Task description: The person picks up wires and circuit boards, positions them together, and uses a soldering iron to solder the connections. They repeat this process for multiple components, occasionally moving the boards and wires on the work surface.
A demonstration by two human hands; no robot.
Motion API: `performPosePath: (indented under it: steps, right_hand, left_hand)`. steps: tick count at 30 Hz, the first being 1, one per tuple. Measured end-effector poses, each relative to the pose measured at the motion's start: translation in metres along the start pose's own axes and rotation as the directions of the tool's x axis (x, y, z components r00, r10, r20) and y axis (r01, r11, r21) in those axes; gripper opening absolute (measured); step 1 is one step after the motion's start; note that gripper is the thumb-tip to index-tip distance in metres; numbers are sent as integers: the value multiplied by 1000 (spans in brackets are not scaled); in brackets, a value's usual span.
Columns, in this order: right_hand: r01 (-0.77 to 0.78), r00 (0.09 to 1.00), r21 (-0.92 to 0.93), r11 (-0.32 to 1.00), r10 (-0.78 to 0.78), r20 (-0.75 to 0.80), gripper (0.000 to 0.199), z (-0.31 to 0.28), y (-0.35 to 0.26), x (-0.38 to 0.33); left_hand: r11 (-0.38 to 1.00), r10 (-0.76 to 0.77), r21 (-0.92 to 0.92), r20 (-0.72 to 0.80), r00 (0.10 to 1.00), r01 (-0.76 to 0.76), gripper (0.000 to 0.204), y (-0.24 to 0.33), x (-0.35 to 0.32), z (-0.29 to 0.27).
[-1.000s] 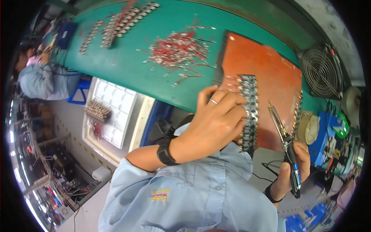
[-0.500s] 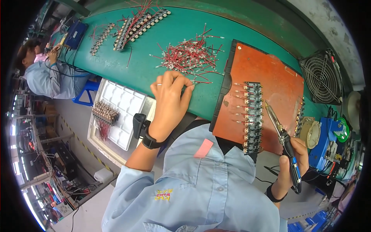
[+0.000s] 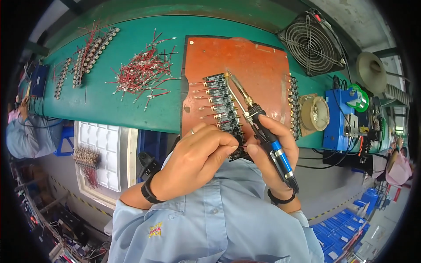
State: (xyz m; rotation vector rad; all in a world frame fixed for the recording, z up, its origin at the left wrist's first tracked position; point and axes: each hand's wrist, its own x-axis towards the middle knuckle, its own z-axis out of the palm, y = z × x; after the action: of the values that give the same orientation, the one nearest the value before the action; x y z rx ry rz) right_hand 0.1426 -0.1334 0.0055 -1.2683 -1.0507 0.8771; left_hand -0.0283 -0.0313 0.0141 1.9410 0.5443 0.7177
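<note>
Where the hands meet: at the near end of the strip [image 3: 225, 113], thumb and forefinger of the left hand [image 3: 197, 149] pinch a thin piece [image 3: 241, 146], reddish and too small to make out.
Iron: the right hand [image 3: 286, 142] wraps its fingers around a blue-and-black soldering iron [image 3: 259, 124], its thumb close to the left fingertips; whether that thumb touches the thin piece cannot be told. The tip stands at the far end of the strip, contact unclear.
Strip: a row of dark boards, short leads along its left side, on an orange mat [image 3: 247, 55].
Bench: on the green bench [image 3: 101, 109], a pile of red wires [image 3: 142, 72] lies left of the mat, with rows of parts [image 3: 93, 51] farther left.
Mat's right edge: another row [image 3: 294, 105] beside a round tub [image 3: 315, 113].
Beyond: a fan [image 3: 313, 44] and a blue box [image 3: 336, 125].
Tray: white [image 3: 112, 147], at left, holding a wired cluster [image 3: 86, 157].
</note>
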Motion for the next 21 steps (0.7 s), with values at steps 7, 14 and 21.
performPosePath:
  steps: [7, 14, 21]
  right_hand:
    - [133, 988, -321, 938, -151, -30, 47, 0, 0, -2]
    - [119, 985, -222, 968, -143, -95, 46, -3, 6, -8]
    - [122, 990, -169, 978, -131, -46, 44, -7, 5, -8]
  left_hand:
    - [951, 241, 215, -70, 968, -222, 19, -8, 3, 17]
    - [941, 252, 253, -83, 964, -225, 19, -9, 3, 16]
    - [947, 227, 256, -98, 969, -196, 19, -11, 2, 14]
